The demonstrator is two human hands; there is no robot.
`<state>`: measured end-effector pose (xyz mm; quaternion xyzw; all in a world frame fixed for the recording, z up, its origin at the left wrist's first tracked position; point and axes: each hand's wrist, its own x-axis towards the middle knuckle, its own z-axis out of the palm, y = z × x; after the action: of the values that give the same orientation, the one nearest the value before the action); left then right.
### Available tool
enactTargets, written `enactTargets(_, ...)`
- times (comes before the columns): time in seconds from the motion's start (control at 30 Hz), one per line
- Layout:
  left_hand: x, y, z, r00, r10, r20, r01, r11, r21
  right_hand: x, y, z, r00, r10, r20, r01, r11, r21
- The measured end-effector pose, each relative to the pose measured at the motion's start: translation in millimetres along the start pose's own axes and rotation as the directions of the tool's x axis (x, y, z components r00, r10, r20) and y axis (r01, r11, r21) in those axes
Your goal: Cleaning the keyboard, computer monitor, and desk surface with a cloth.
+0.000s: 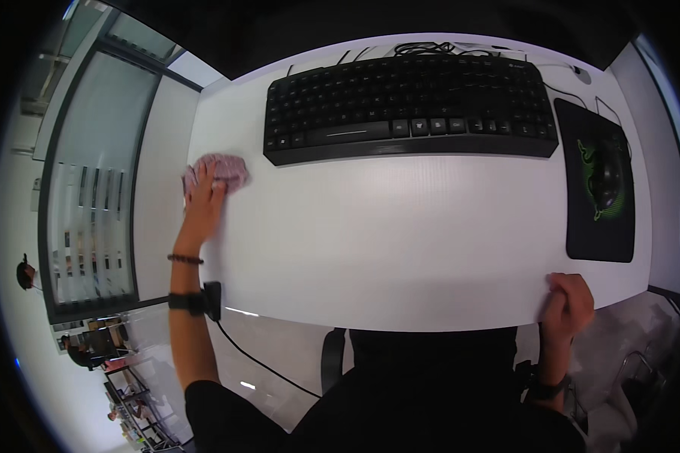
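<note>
At the left side of the white desk (396,238), my left hand (205,198) presses down on a crumpled pink cloth (231,170). Its fingers spread over the cloth, near the desk's left panel. My right hand (569,303) rests at the front right edge of the desk with its fingers curled in; I see nothing in it. The left wrist wears a beaded bracelet (185,259) and a black strap with a small device (211,301), from which a cable runs toward my body.
A black keyboard (408,107) lies toward the back, with bundled black cables (425,48) behind it. To the right, a black mouse (605,180) sits on a dark mouse pad (598,240). Partition panels (167,187) flank the desk. Other people (79,352) are far off at left.
</note>
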<state>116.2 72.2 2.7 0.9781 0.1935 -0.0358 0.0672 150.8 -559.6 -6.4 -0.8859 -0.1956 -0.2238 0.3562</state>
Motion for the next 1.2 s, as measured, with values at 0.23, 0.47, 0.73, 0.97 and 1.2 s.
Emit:
enactTargets(0.23, -25, 25, 9, 0.996, 0.084, 0.007, -0.084, 0.996, -0.008, -5, 4, 3, 1.000, -0.010, -0.010, 0.009, 1.000, -0.015)
enactTargets(0.47, -117, 155, 9, 0.908, 0.383, 0.170, -0.379, 0.924, -0.058, -2, 4, -9, 1.000, 0.024, 0.012, -0.023, 0.997, -0.075)
enactTargets(0.73, -166, 347, 52, 0.601, 0.799, 0.006, -0.754, 0.569, -0.327, -4, 2, 1, 0.996, 0.057, -0.067, -0.059, 0.998, -0.019)
enactTargets(0.97, -182, 374, 70, 0.420, 0.895, -0.148, -0.891, 0.376, -0.253, -7, -3, -3, 0.970, 0.205, -0.132, -0.203, 0.979, 0.024)
enactTargets(1.2, -112, 278, 25, 0.877, 0.476, 0.064, -0.466, 0.877, -0.119, -14, 8, -9, 0.959, 0.214, -0.187, -0.205, 0.977, 0.066)
